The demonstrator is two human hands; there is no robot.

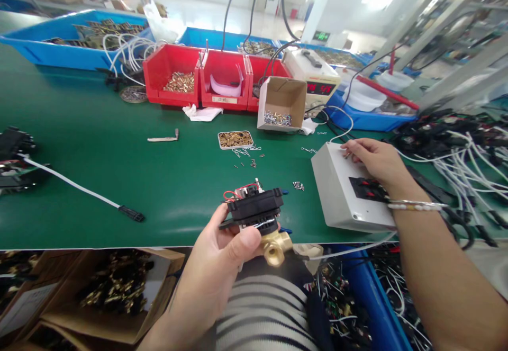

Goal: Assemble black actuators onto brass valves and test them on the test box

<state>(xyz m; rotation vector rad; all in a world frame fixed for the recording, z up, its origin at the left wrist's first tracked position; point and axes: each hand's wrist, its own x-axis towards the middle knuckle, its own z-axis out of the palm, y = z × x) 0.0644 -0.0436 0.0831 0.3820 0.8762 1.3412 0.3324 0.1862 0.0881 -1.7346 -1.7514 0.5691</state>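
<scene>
My left hand (222,250) is closed around a motorized brass valve (256,208) above the front edge of the bench. Its black actuator housing faces up with thin red wires on top, and the brass body (274,248) points down toward me. To the right, my right hand (371,160) rests on a light grey control box (333,192), thumb and fingertips pinched at a small metal toggle switch (347,155). A black and red terminal block (367,188) sits on the same box face, partly under my wrist. A white cable (357,249) runs beneath the box's front side.
Small screws (298,186), metal clips (244,152) and a tin of brass parts (235,139) lie mid-bench. Behind them stand red bins (170,99), a cardboard box (280,97) and a power supply (317,70). Cabled assemblies crowd the right; another unit (16,155) sits left.
</scene>
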